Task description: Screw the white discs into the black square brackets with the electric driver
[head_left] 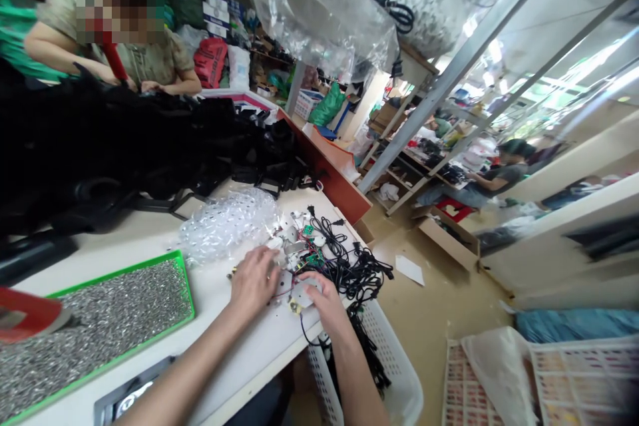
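My left hand (253,279) rests palm down on the white table (150,243), fingers curled over small white parts and a thin wire. My right hand (324,296) pinches a small white plastic piece (303,293) at the table's edge. Just beyond both hands lie several small green circuit boards (309,246) and white plastic covers. A tangle of black cables (352,266) spreads to the right of them and hangs over the edge.
A green tray of small metal screws (100,319) lies at the left. A clear bag of parts (224,223) sits behind my hands. Black straps (124,140) are heaped further back, where another person works. A white plastic basket (394,366) stands below the table edge.
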`<action>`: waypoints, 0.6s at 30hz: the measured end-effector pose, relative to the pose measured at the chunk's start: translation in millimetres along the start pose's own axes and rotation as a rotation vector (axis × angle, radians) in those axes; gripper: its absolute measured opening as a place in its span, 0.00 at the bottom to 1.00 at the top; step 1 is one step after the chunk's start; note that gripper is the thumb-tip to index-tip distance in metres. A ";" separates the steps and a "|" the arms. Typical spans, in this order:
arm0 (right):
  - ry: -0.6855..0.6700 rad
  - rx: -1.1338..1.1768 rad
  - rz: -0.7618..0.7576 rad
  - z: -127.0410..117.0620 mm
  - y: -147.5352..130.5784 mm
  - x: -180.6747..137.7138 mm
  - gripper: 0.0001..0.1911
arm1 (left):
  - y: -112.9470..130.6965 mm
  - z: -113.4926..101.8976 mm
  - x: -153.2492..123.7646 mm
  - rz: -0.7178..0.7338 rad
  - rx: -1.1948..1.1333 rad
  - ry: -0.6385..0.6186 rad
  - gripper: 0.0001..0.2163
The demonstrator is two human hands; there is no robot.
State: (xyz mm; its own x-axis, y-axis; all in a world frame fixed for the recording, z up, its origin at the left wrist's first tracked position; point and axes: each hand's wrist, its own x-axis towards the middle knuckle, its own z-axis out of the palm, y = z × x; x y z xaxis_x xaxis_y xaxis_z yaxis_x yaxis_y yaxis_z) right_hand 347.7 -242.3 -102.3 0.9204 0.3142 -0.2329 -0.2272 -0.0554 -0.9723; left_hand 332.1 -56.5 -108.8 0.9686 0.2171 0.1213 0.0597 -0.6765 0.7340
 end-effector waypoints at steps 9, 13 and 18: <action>-0.237 0.201 0.168 14.8 23.5 -19.9 0.35 | 3.1 -27.2 -42.3 0.111 -0.276 -0.547 0.15; -0.198 -0.320 0.041 -3.5 15.7 -20.8 0.24 | -6.1 -35.3 -45.1 0.054 -0.298 -0.521 0.12; 0.049 -0.933 -0.065 -24.7 -7.2 -10.9 0.10 | -23.2 -45.5 -40.5 -0.104 -0.403 -0.422 0.13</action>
State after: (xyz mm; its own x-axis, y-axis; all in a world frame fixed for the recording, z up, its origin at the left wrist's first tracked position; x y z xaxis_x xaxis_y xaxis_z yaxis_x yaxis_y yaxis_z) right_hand 347.1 -268.7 -93.3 0.9396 0.3041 -0.1571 0.1531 -0.7839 -0.6017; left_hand 280.6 -17.5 -100.3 0.9797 -0.0870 -0.1806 0.1430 -0.3283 0.9337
